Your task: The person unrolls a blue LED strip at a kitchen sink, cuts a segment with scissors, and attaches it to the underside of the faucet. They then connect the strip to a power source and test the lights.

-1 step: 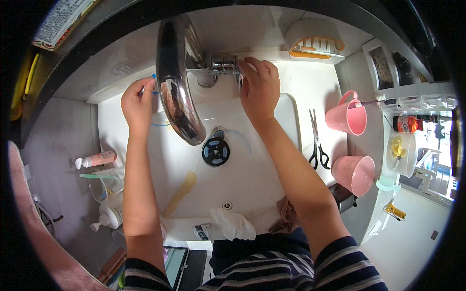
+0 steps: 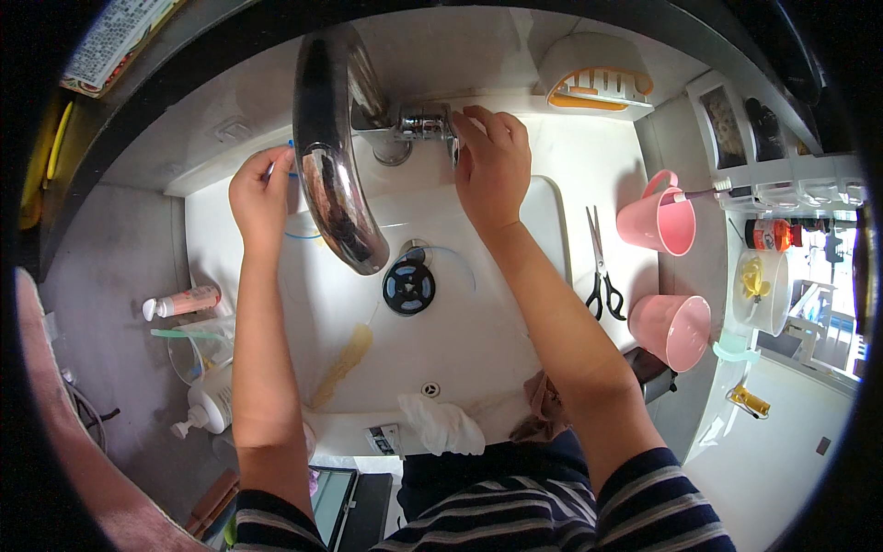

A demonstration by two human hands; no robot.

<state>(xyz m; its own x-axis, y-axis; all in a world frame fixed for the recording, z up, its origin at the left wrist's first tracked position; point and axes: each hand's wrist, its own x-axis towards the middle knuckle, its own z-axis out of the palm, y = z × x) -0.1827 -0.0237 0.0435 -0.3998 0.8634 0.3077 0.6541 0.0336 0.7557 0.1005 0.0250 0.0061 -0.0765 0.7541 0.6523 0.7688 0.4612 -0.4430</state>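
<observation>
A white sink basin (image 2: 515, 322) lies below me, with a large chrome faucet spout (image 2: 336, 184) arching over it. My right hand (image 2: 492, 166) is closed around the chrome tap handle (image 2: 423, 124) at the faucet's base. At the basin's back left edge, my left hand (image 2: 260, 193) pinches a thin blue cord (image 2: 303, 236). The cord trails down into the basin and curves past the black drain (image 2: 409, 285). A yellowish smear (image 2: 345, 363) marks the basin's front left.
Black-handled scissors (image 2: 602, 267) and two pink cups (image 2: 658, 216) (image 2: 671, 327) sit on the right counter. A white-and-orange soap dish (image 2: 593, 78) is behind. A pump bottle (image 2: 207, 405) and a tube (image 2: 179, 302) stand left. A white cloth (image 2: 441, 423) lies on the front rim.
</observation>
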